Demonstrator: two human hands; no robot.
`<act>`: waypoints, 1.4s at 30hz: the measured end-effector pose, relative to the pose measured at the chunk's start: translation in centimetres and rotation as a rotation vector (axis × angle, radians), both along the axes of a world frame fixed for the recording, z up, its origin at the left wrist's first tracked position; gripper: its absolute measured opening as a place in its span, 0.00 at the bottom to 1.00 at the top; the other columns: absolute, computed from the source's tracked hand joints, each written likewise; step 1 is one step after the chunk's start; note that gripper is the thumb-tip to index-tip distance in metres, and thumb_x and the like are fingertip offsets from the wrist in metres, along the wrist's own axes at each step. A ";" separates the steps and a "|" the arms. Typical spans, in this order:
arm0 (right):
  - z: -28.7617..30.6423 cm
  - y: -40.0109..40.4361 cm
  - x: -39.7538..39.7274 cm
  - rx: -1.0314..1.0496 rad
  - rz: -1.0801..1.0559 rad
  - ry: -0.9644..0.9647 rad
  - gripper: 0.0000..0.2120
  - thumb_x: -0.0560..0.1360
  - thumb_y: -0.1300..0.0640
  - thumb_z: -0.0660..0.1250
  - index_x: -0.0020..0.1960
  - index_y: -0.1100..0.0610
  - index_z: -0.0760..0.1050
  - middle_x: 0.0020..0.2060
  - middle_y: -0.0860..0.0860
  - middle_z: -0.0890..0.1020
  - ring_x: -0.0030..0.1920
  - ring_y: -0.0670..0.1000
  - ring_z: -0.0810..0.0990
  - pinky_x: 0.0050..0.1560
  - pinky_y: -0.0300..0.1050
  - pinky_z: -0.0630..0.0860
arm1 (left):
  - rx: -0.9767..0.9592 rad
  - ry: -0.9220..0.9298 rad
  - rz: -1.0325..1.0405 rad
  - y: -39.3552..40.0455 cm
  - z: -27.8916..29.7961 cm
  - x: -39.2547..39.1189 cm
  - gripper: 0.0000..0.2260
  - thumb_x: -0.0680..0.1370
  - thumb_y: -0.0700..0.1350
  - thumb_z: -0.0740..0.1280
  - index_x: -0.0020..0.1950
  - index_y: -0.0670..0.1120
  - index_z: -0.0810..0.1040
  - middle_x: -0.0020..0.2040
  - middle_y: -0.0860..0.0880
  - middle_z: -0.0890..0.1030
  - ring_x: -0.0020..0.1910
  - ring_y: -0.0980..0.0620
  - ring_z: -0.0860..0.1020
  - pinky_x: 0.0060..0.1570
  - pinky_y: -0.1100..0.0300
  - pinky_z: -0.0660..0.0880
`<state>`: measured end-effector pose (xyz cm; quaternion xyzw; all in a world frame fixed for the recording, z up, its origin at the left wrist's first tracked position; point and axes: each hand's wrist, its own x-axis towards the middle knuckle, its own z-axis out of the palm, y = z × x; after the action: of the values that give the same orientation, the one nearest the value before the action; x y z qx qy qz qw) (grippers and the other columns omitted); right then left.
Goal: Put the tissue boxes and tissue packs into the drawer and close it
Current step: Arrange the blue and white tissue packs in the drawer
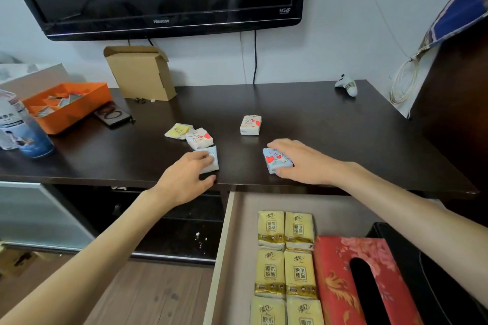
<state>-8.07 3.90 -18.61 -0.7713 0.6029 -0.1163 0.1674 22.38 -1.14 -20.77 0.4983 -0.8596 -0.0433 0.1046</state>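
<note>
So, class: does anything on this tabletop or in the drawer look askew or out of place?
Only mildly. In the drawer the yellow packs lie in neat rows beside the red tissue box. On the table the small packs lie scattered at odd angles, and the heart-print pack overlaps the yellow sachet. Nothing looks spilled or damaged.

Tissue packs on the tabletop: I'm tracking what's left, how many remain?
5: one under the left hand, one under the right hand, a yellow one, a white one beside it, another mid-table.

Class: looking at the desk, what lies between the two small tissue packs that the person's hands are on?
Head view: only bare dark wooden desk top separates the pale blue pack under the left hand from the blue heart-printed pack under the right hand.
</note>
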 end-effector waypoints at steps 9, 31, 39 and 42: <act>-0.5 0.6 -0.6 -0.014 -0.025 -0.010 0.25 0.72 0.45 0.77 0.65 0.47 0.71 0.60 0.46 0.71 0.56 0.49 0.77 0.49 0.43 0.76 | 0.105 0.020 -0.114 -1.3 1.3 -1.1 0.16 0.75 0.52 0.73 0.62 0.51 0.84 0.78 0.46 0.65 0.77 0.44 0.61 0.71 0.47 0.63; -6.0 16.1 0.7 -0.013 -0.002 -0.054 0.32 0.69 0.36 0.73 0.68 0.37 0.62 0.60 0.35 0.69 0.60 0.40 0.72 0.51 0.38 0.73 | 0.115 0.158 -0.414 12.7 -2.0 -4.2 0.19 0.69 0.63 0.74 0.54 0.60 0.72 0.62 0.62 0.76 0.59 0.60 0.74 0.52 0.59 0.78; -7.5 16.3 1.9 -0.050 0.012 0.115 0.32 0.71 0.38 0.74 0.70 0.43 0.66 0.61 0.41 0.75 0.56 0.43 0.71 0.49 0.40 0.67 | 0.080 0.067 -0.453 14.1 -6.4 -5.0 0.20 0.71 0.63 0.72 0.58 0.58 0.73 0.63 0.59 0.76 0.61 0.61 0.71 0.57 0.61 0.75; -7.7 16.5 1.9 -0.043 0.018 0.122 0.33 0.70 0.39 0.74 0.71 0.44 0.66 0.61 0.41 0.74 0.54 0.42 0.66 0.48 0.40 0.64 | 0.051 0.061 -0.456 14.3 -6.9 -5.6 0.22 0.71 0.64 0.71 0.60 0.58 0.72 0.63 0.59 0.76 0.61 0.60 0.72 0.56 0.62 0.75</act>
<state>-6.18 20.40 -26.29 -0.7859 0.6023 -0.0805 0.1146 16.77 13.11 -27.67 0.2922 -0.9449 -0.1028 0.1055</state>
